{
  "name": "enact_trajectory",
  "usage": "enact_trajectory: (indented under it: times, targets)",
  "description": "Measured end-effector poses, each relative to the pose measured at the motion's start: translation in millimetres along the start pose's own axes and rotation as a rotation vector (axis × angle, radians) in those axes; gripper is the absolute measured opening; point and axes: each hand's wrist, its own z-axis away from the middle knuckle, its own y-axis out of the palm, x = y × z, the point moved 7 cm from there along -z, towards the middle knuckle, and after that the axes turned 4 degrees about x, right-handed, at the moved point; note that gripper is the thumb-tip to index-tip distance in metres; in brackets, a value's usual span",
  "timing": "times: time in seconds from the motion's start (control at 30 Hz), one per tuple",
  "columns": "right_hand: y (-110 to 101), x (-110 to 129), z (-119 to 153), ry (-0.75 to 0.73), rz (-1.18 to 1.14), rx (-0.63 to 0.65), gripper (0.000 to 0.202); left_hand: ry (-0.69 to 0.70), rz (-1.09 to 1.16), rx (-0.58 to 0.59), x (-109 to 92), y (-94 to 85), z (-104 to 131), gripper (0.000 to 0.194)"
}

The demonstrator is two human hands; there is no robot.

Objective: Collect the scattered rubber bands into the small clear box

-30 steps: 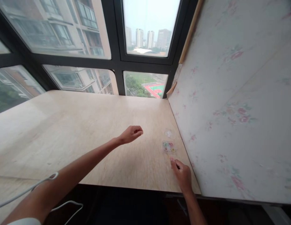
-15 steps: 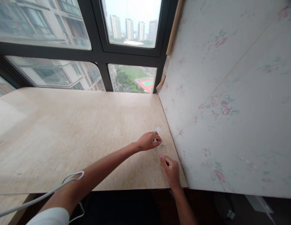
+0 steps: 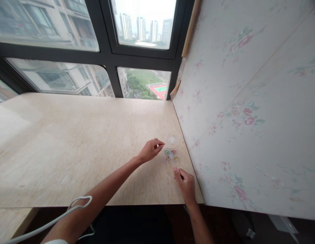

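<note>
A small clear plastic box point(image 3: 171, 154) lies near the wall, its compartments holding little coloured rings in green, pinkish red, brownish pink and yellow. Just left of it, my left hand point(image 3: 151, 149) hovers with thumb and fingertips pinched together; whatever is between them, if anything, is too small to make out. My right hand point(image 3: 185, 184) is closed below the box, thumb pressed on the bent index finger, and what it holds, if anything, is hidden. A clear piece, perhaps the lid point(image 3: 172, 139), sits just beyond the box.
The beige stone-patterned sill point(image 3: 96, 135) runs left under the dark window frame point(image 3: 111, 57). A flowered wall point(image 3: 244, 142) bounds the right side. A white cable point(image 3: 53, 215) crosses over my left forearm.
My left hand has moved left and slightly up, away from the box, uncovering its coloured rings. My right hand has stayed almost in place.
</note>
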Motion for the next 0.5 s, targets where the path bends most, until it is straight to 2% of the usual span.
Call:
enact_trajectory:
  times: [0.1,0.23,0.4,0.5]
  targets:
    - [-1,0,0,0.008,0.003,0.000,0.045,-0.094,0.000,-0.127,23,-14.5,21,0.020]
    - [-1,2,0,0.029,-0.003,-0.002,0.046,-0.162,-0.007,-0.210,46,-27.1,53,0.021]
    - [-3,2,0,0.100,-0.156,0.000,0.045,-0.180,0.073,-0.243,50,-36.0,81,0.027]
    - [-10,14,-8,0.087,-0.225,0.000,0.044,-0.224,0.110,-0.253,47,-39.6,88,0.027]
